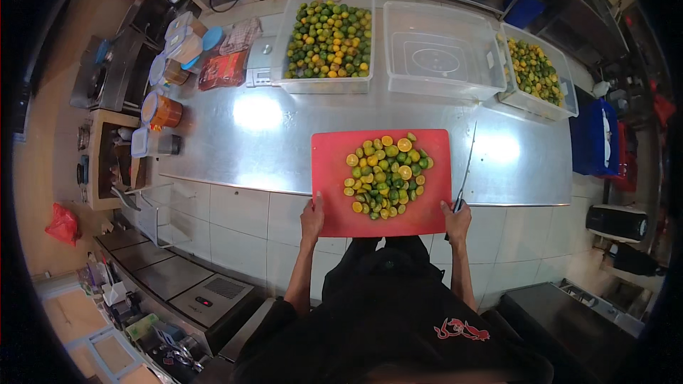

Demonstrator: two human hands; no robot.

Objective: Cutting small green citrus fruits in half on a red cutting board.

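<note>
A red cutting board (331, 160) extends over the front edge of the steel table. Many small green and yellow citrus fruits (381, 176) lie heaped on it, several plainly halved with the orange flesh showing. My left hand (312, 220) grips the board's left edge near the front corner, thumb on top. My right hand (458, 221) holds the right edge the same way, and the handle of a long knife (468, 165) is also in its grasp. The knife's blade points away from me, alongside the board. Fingers under the board are hidden.
On the steel table (224, 154), a transparent tub (325, 87) holds whole citrus, another tub (443, 84) stands beside it, and a third tub (539, 108) contains cut fruit. A kitchen scale (260, 76) and lidded containers (161, 109) are at left. A blue crate (587, 141) stands right.
</note>
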